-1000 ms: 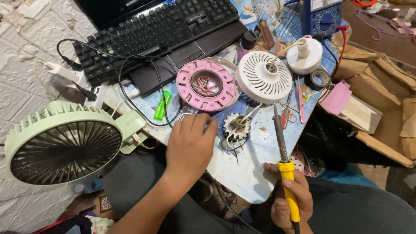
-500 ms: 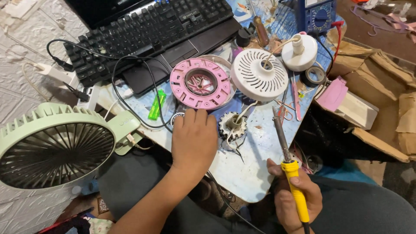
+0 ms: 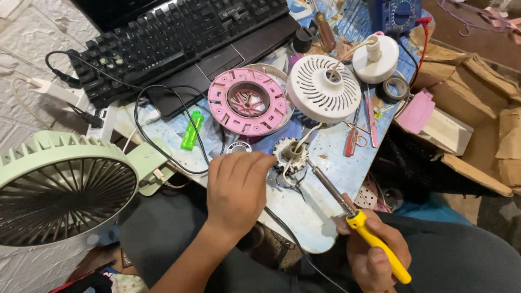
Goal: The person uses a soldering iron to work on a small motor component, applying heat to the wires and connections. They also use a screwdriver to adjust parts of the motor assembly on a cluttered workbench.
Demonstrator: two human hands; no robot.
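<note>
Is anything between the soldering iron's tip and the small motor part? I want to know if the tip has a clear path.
Nothing visible: the soldering iron in the right hand already reaches the small motor part.

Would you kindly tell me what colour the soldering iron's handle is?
Bright yellow: the soldering iron's handle, held in the right hand, shows best in the head view.

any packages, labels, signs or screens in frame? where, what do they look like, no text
Cardboard boxes: right of the table, brown, torn open.
Meter: top edge, blue case with a round dial.
Tin: by the left hand, small, round, dark label.
Laptop: top left, black; its screen is cut off.
</note>
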